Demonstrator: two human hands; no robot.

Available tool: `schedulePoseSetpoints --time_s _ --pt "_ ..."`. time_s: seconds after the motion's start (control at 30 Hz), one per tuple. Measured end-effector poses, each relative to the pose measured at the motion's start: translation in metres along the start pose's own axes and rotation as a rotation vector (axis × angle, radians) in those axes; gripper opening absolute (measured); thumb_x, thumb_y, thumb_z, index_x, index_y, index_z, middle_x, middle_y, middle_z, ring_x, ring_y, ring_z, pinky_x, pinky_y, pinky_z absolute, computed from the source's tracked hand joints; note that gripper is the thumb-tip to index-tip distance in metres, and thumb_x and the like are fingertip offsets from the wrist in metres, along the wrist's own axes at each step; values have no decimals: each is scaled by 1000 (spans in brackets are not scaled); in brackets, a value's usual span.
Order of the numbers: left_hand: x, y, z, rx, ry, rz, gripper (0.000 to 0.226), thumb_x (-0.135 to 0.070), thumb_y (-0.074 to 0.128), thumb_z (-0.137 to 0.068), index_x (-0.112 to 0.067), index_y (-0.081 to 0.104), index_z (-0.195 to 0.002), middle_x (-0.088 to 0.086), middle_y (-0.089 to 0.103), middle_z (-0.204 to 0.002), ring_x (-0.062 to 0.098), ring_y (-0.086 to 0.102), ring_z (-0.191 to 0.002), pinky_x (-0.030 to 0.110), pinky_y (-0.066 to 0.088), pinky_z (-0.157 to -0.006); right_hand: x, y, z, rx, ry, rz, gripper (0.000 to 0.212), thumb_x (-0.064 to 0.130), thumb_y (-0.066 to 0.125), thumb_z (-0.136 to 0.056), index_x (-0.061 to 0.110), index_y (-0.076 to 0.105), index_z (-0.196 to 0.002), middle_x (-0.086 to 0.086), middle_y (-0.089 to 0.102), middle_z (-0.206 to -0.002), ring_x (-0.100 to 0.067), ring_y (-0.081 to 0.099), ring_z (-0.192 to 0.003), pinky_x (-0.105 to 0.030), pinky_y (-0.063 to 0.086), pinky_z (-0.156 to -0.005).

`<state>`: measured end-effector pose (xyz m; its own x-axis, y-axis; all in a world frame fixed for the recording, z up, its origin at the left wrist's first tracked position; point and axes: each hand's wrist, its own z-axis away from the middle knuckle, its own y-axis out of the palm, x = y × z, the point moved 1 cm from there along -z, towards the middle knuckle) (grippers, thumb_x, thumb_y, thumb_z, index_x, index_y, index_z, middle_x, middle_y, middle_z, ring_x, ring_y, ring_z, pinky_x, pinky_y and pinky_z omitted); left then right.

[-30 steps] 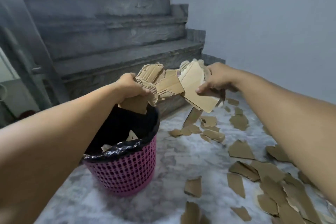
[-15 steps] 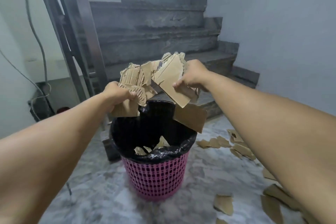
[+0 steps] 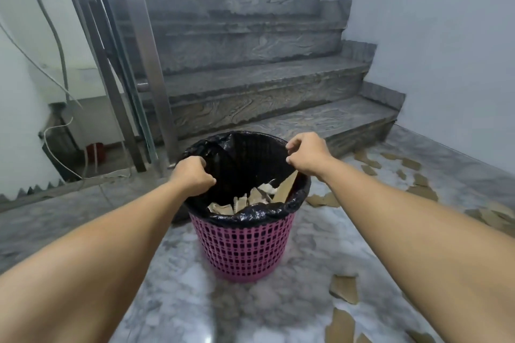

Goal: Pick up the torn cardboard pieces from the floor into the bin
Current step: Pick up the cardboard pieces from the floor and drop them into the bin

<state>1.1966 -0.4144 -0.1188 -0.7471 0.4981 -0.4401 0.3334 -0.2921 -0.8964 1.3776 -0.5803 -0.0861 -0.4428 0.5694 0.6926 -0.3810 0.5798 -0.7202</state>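
— So, what changed?
— My left hand (image 3: 192, 175) and right hand (image 3: 306, 157) dropped their load; fingers now curled, empty. Cardboard pieces (image 3: 250, 199) sit in the bin (image 3: 239, 248).
— Finished?
— No, scraps (image 3: 344, 288) remain from 3 to 5 o'clock.

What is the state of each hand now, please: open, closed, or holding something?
Left hand: closed, holds no cardboard; whether it pinches the black liner cannot be told.
Right hand: fingers curled, nearly closed, empty, above the bin's rim.

Head cam – fwd and down, close over bin (image 3: 242, 242), stairs (image 3: 250, 86) beyond
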Motion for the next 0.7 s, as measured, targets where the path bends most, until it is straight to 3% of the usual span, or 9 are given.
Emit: schedulePoseSetpoints --time_s 0.1,0.17,0.23,0.3,0.4,0.53,0.57,0.63,0.7 --pt "13 5 3 -137 -102 -153 66 -30 65 -84 -10 38 -141 16 38 -146 35 31 -138 48 28 -112 -10 -1 11 -70 57 79 14 9 66 -80 18 66 -90 -10 68 -110 -28 62 -105 -29 49 -84" --pt "20 11 4 -59 -216 9 85 -30 65 -85 -4 16 -150 19 18 -156 36 15 -145 50 19 -118 -17 1 20 -23 127 199 14 12 65 -79 10 64 -93 -15 66 -109 -33 62 -103 -31 49 -76" --pt "21 18 8 29 -254 156 98 -31 65 -88 2 -3 -152 20 -1 -160 34 1 -148 45 10 -121 -27 9 25 76 211 148 8 9 63 -80 2 62 -84 -18 64 -95 -35 64 -87 -33 53 -67" --pt "17 23 11 56 -227 166 103 -34 65 -90 2 -10 -151 18 -11 -160 32 -8 -149 41 5 -121 -37 15 30 152 270 -13 10 -1 56 -80 1 56 -71 -18 60 -77 -33 62 -65 -36 57 -59" --pt "9 27 10 119 -160 193 116 -42 73 -81 1 -8 -152 17 -8 -161 32 -4 -149 43 8 -122 -52 12 31 13 271 -65 10 -2 54 -74 0 60 -81 -22 67 -91 -39 69 -79 -46 60 -72" --pt "-12 34 13 238 -59 149 143 -59 86 -53 1 1 -151 15 1 -159 33 9 -147 45 18 -120 -71 -10 44 -146 266 39 8 6 62 -78 11 56 -78 -13 59 -90 -31 58 -88 -33 45 -67" --pt "-23 38 17 278 -23 138 147 -60 86 -49 0 -2 -152 14 -3 -160 33 9 -147 43 17 -121 -81 -16 47 -143 267 22 9 9 65 -79 10 61 -87 -14 60 -96 -32 58 -95 -33 46 -72" --pt "-40 43 23 326 27 102 152 -60 85 -46 -1 -7 -152 12 -10 -161 32 6 -148 40 16 -121 -97 -23 51 -64 264 -54 54 18 71 -80 1 54 -128 -16 54 -133 -32 52 -122 -37 47 -96" --pt "-57 53 25 344 61 80 159 -63 83 -36 -1 -7 -152 10 -8 -160 32 7 -148 40 17 -121 -116 -31 57 44 257 -138 95 28 75 -76 5 23 -152 -8 17 -161 -31 31 -142 -44 35 -113"
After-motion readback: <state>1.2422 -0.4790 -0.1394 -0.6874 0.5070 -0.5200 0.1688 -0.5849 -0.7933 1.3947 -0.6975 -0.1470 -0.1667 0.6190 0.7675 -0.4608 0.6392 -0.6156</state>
